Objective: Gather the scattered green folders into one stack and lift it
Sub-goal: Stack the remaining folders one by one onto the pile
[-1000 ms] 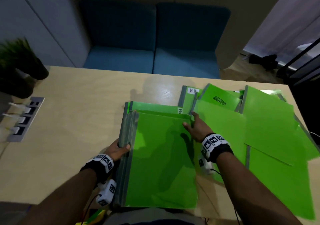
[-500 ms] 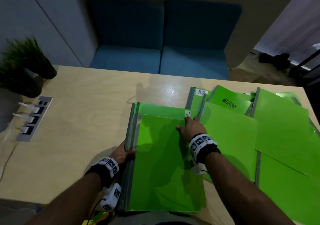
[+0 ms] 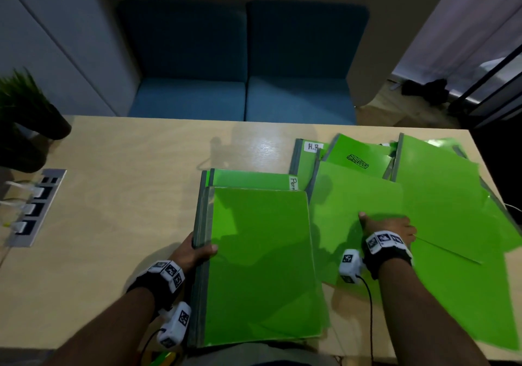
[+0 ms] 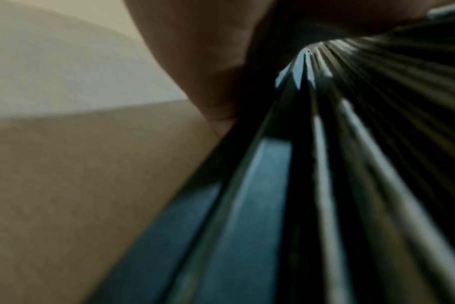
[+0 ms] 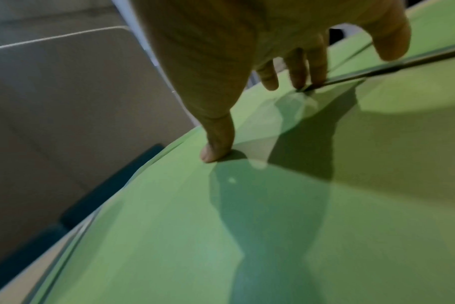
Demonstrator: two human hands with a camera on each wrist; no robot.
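Stack [image 3: 260,264] of green folders sits at the near edge of the table [image 3: 127,185], roughly centre, grey spines to the left. Top folder is slightly offset toward the near edge from the ones below; one under it shows a white label reading "Pern…" at its far right corner.

Left hand [image 3: 195,250] grips the stack's spine side about midway along: thumb curled over the top cover, the other fingers hidden under or behind the spines. Left wrist view confirms it (blurred, dark): layered spines [image 4: 312,164] fanning close to the lens, part of the hand against them at the top.

Right hand [image 3: 391,226] lies on a loose folder [image 3: 356,210] just right of the stack. Fingers spread and mostly straight, thumb tip [image 5: 213,154] pressed onto the green cover, fingertips [image 5: 299,78] at the edge of another folder overlapping it. Nothing pinched that I can see.

More loose folders [image 3: 440,196] overlap in a messy spread across the right side of the table, out to the far right corner. One has a white "H.B" label [image 3: 313,147], another a black scribbled mark [image 3: 357,161].

Around: power socket strip [image 3: 34,207] set into the table at left with white plugs in it, potted plant [image 3: 25,117] at the far left corner, blue sofa [image 3: 243,63] beyond the table. Both wrists wear black bands with printed markers.
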